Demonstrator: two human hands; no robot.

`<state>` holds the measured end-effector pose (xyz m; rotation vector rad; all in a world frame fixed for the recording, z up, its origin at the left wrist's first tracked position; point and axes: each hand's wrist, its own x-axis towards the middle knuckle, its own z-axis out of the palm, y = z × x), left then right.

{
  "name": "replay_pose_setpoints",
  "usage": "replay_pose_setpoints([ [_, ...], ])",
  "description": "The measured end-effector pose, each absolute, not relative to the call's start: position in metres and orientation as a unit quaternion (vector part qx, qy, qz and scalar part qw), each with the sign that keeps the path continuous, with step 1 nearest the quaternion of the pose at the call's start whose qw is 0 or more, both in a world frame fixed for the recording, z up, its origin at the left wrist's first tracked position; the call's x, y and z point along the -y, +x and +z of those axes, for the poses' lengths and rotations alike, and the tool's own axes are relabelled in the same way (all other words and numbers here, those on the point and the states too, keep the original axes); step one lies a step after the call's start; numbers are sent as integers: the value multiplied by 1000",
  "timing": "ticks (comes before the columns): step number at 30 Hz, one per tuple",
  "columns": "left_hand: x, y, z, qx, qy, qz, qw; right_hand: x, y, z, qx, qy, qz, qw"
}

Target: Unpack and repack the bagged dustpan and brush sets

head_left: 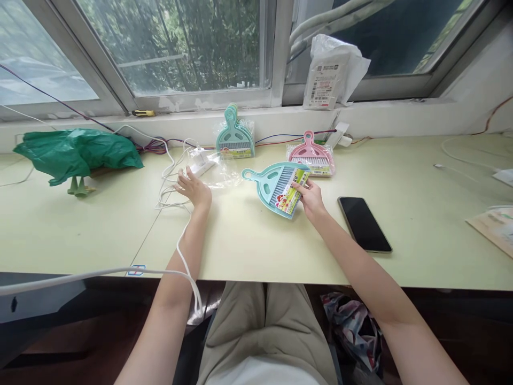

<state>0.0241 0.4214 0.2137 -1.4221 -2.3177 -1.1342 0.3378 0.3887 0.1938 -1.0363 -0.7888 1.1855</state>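
Note:
My right hand [312,199] grips a light-teal mini dustpan and brush set [267,187] by its wide end, fingers over the yellow-green label. The set is tilted above the table, its looped handle pointing left. Fingers spread, my left hand [194,190] is beside a clear plastic bag [222,170] and white cables; whether it touches the bag I cannot tell. Behind, several teal dustpan sets [234,131] in clear wrapping lean against the wall. A pink dustpan and brush set [310,154], also wrapped, stands to their right.
A black phone [364,224] lies right of my right forearm. A green plastic bag [80,152] covers something at the left. White cable [180,251] crosses my left forearm. On the sill are a yellow-handled tool [143,113] and a white package [331,75].

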Motion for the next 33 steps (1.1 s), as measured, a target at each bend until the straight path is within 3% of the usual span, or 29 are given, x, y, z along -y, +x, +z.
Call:
replay_pose_setpoints([
  [2,-416,37,217,734,-524,-424,83,-387,334,194,348,-453,522,633],
  [4,-411,54,218,659,-595,-461,3,-385,331,194,351,-451,523,632],
  [9,-400,105,200,490,-625,-441,-419,-382,324,191,348,-445,521,640],
  [14,-392,125,188,452,-513,-524,-509,-382,321,188,326,-445,518,654],
  [19,-388,121,196,387,-516,-426,-635,-385,321,182,321,-444,517,657],
  [25,-388,121,197,418,-510,-394,-640,-389,321,179,293,-461,515,661],
  [33,-396,114,191,505,-518,-425,-544,-408,365,165,289,-563,395,666],
])
